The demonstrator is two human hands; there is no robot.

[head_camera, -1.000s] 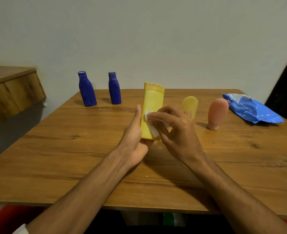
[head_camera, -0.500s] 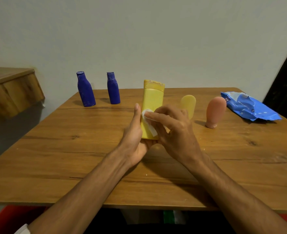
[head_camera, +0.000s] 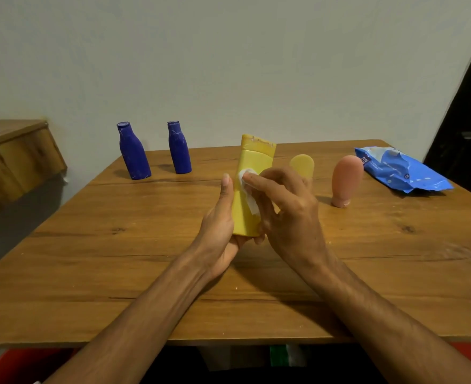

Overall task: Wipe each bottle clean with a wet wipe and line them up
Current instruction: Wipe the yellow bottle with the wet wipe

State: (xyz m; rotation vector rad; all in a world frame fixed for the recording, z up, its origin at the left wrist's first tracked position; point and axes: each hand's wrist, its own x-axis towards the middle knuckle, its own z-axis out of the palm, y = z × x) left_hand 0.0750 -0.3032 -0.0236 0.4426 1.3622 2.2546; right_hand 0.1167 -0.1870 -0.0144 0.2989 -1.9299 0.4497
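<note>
My left hand (head_camera: pixel 219 231) grips a tall yellow bottle (head_camera: pixel 253 173) from below and the side, holding it upright above the table. My right hand (head_camera: pixel 287 214) presses a white wet wipe (head_camera: pixel 247 187) against the bottle's front with its fingers. Two dark blue bottles (head_camera: pixel 133 151) (head_camera: pixel 179 147) stand side by side at the far left of the table. A smaller yellow bottle (head_camera: pixel 303 163), partly hidden behind my right hand, and a pink bottle (head_camera: pixel 346 180) stand upside down on their caps to the right.
A blue pack of wet wipes (head_camera: pixel 400 170) lies at the far right of the wooden table (head_camera: pixel 118 273). A wooden ledge (head_camera: pixel 12 151) juts out at the left. The wall stands close behind the table. Something red (head_camera: pixel 21 367) shows under the front edge.
My right hand has slid the wipe a little higher up the yellow bottle's front. The left hand keeps the same grip on the bottle.
</note>
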